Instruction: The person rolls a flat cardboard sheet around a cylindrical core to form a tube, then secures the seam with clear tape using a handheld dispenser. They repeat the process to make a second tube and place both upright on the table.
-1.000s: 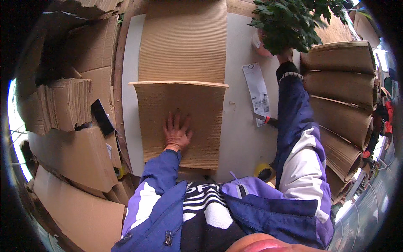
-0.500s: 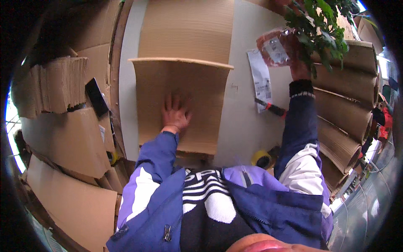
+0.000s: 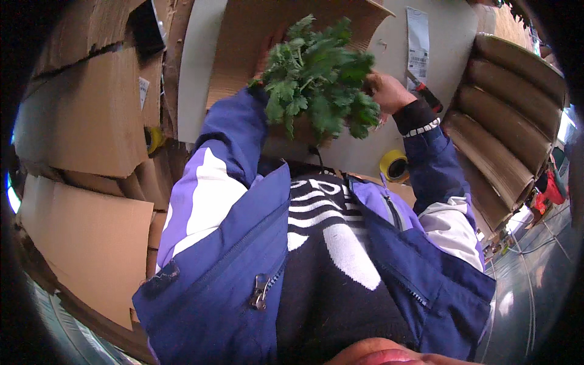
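My right hand [image 3: 386, 91] grips a bunch of leafy green plant [image 3: 319, 85] at its right side and holds it close in front of my chest, above the flat cardboard sheet [image 3: 243, 36] on the white table [image 3: 194, 73]. My left sleeve [image 3: 237, 128] reaches up to the cardboard. The leaves cover my left hand, so I cannot see it.
A white paper label [image 3: 418, 42] and a red-handled cutter [image 3: 426, 94] lie on the table right of the sheet. A yellow tape roll [image 3: 394, 165] sits near the table's front edge. Folded cardboard stacks stand at the right [image 3: 511, 121] and left [image 3: 85, 121].
My right hand has brought the green plant from the far right corner of the table down toward my chest. It now covers my left hand, which lay flat on the cardboard.
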Motion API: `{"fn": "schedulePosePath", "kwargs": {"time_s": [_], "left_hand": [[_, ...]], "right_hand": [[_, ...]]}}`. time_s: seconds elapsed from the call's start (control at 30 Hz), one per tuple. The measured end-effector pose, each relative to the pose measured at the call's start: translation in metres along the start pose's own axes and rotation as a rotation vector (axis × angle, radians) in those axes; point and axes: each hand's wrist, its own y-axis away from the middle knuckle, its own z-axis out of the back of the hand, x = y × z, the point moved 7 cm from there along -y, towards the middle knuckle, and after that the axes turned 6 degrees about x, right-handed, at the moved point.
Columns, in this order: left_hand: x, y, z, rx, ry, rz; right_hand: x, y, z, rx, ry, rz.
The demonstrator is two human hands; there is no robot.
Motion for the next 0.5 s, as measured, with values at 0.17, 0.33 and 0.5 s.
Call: {"fn": "schedulePosePath", "kwargs": {"time_s": [0.17,0.33,0.5], "left_hand": [[0.08,0.061,-0.006,0.241,-0.045,0.138],[0.102,0.112,0.018,0.108,0.078,0.169],[0.097,0.106,0.028,0.034,0.16,0.126]], "right_hand": [[0.022,-0.004,-0.013,-0.27,-0.024,0.002],[0.035,0.008,-0.015,-0.539,0.053,0.071],[0.017,0.005,-0.035,-0.393,0.106,-0.212]]}}
